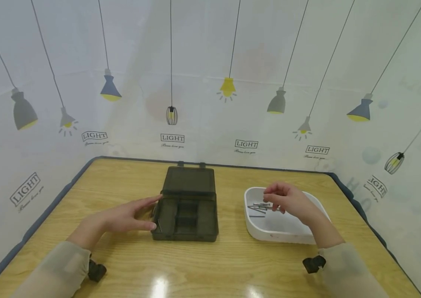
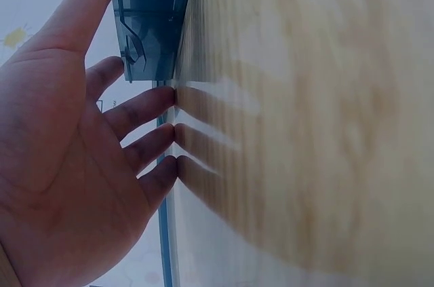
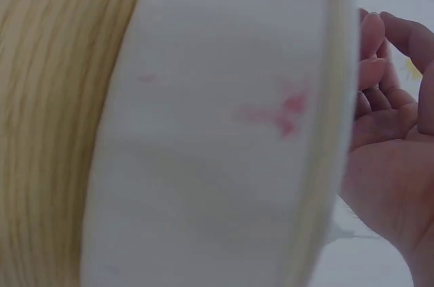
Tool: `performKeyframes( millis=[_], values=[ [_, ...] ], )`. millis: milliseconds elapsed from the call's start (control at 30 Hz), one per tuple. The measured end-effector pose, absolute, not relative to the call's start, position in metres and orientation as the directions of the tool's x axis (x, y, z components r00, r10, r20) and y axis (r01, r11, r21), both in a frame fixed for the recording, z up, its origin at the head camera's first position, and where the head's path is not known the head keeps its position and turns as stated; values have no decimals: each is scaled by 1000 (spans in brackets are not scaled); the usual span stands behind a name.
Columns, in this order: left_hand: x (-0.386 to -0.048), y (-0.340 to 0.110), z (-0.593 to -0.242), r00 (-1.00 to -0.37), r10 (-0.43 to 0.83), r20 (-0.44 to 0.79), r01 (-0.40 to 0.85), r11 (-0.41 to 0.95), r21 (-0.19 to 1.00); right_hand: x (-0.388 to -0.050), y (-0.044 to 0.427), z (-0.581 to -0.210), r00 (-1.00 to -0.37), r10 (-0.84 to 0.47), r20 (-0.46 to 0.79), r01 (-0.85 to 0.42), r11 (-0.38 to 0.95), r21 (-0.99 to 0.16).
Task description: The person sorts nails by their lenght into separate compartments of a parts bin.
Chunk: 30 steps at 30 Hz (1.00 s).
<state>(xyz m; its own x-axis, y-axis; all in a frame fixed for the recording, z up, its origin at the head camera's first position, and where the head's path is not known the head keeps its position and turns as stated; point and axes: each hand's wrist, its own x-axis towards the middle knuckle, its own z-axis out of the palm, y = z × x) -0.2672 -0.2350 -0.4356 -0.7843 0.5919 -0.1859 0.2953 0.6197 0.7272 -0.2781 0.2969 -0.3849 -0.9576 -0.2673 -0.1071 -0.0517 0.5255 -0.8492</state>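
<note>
A dark see-through plastic box [image 1: 204,217] stands with its lid [image 1: 190,180] folded back. My left hand [image 1: 128,217] reaches to its left side, fingers straight and spread. In the left wrist view, several of its fingertips touch the wooden table beside the box [image 2: 149,43]. A thin nail-like piece [image 1: 159,225] lies in the box's left compartment. Over the white tray [image 1: 281,236] is my right hand [image 1: 294,203], fingers bent, above several metal nails or screws [image 1: 257,211]. Whether it pinches one cannot be seen; the tray wall [image 3: 203,131] hides part of the right wrist view.
The wooden table [image 1: 229,265] carries box and tray, with a gap of bare wood between them. A pale curtain [image 1: 206,54] printed with lamps hangs behind the table and along both sides. Dark edging [image 1: 233,166] runs along the table's far edge.
</note>
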Motion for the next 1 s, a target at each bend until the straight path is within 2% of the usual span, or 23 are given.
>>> performKeyframes(
  millis=[433,767,1000],
  values=[
    [-266,-235,-434,-785,590,-187,298,624,722,-300,312,-423,-921,-312,-234,32,536,-843],
    [-267,-234,-433,-788,588,-180,302,625,720,-299,303,-435,-900,-347,-262,-29,651,-759],
    [-266,-235,-434,-788,588,-185,292,620,728,-297,299,-436,-894,-350,-279,-40,684,-728]
  ],
)
